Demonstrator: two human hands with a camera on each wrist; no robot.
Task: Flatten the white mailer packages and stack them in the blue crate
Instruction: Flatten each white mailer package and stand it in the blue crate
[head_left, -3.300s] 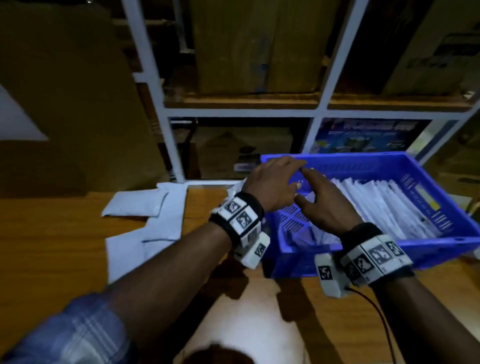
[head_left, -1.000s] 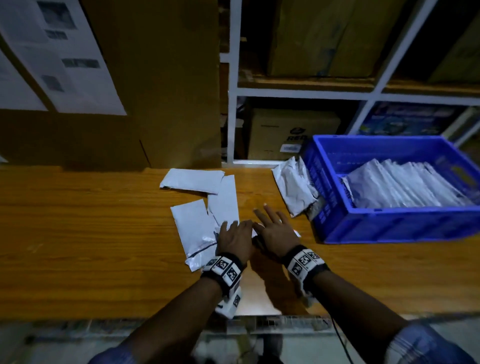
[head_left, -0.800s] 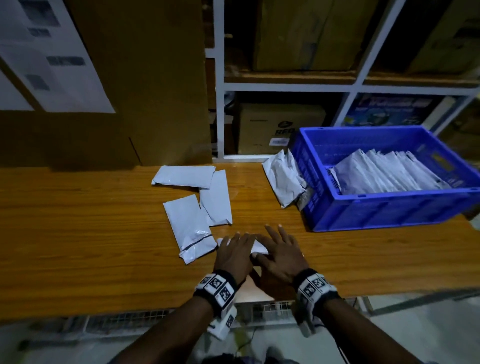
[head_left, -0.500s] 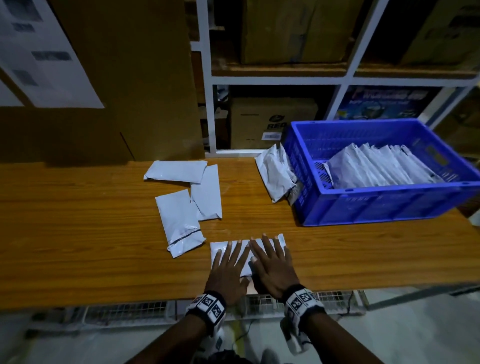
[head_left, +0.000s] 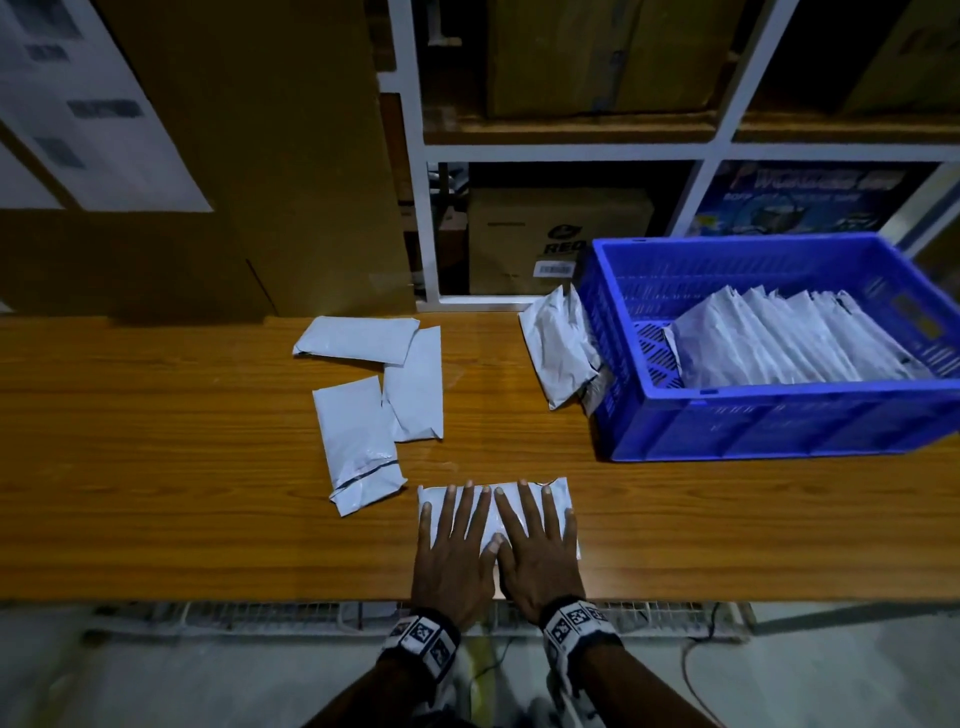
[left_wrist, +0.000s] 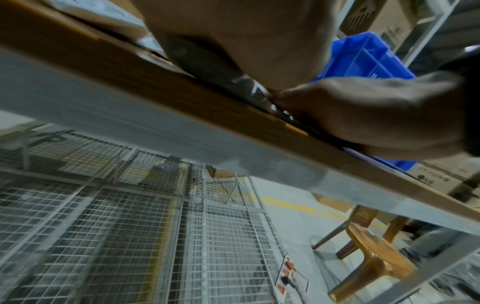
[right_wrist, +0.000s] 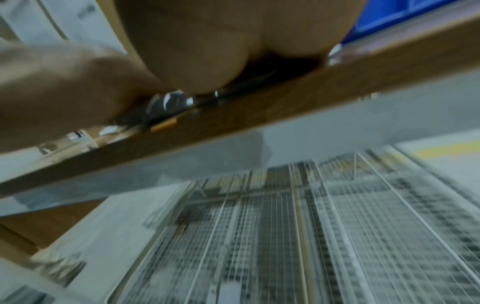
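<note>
A white mailer (head_left: 560, 493) lies near the front edge of the wooden table (head_left: 156, 467). My left hand (head_left: 454, 540) and right hand (head_left: 537, 540) press flat on it side by side, fingers straight and spread. Three more white mailers (head_left: 363, 441) lie on the table to the left and behind. A crumpled mailer (head_left: 558, 348) leans against the left wall of the blue crate (head_left: 779, 431) at the right, which holds a row of several flattened mailers (head_left: 779, 338). Both wrist views show the palms on the table edge, with the crate (left_wrist: 363, 59) behind.
White shelving (head_left: 415, 156) with cardboard boxes (head_left: 556, 234) stands behind the table. A large brown box (head_left: 234, 156) with paper sheets fills the back left. Below the table edge lies wire mesh (left_wrist: 130, 226), and a brown plastic chair (left_wrist: 369, 246) stands on the floor.
My hands left the crate, took a mailer from the table and drew it toward the front edge. Their fingers have spread out flat on it. The head view has pulled back.
</note>
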